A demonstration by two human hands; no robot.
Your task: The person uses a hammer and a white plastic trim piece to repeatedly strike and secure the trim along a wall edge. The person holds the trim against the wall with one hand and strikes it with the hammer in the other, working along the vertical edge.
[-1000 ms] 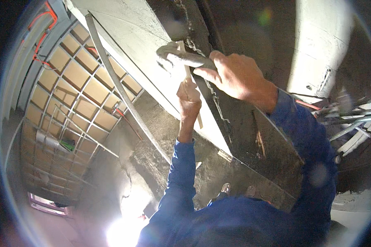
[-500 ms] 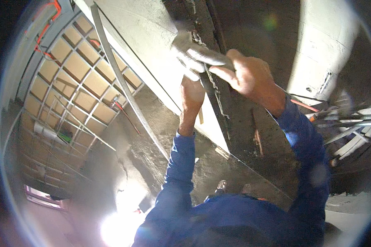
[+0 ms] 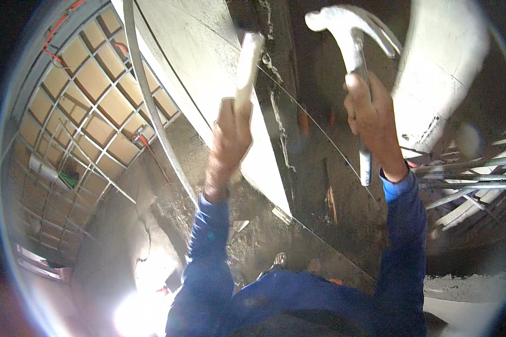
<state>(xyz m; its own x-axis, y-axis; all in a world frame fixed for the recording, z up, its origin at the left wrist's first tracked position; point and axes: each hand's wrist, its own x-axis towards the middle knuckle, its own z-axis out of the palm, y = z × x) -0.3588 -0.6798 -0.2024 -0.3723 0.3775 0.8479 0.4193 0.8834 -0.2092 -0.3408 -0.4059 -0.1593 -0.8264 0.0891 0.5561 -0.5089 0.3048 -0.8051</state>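
Far and left of centre, our left hand grips a pale stick before the white panel; rightward, our right hand clasps a claw hammer — seemingly between blows, calling for careful aim.

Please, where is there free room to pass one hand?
An open gap lies between the left hand with its pale strip and the right hand holding the hammer; a thin line crosses it. The far right is crowded with pale pipes.
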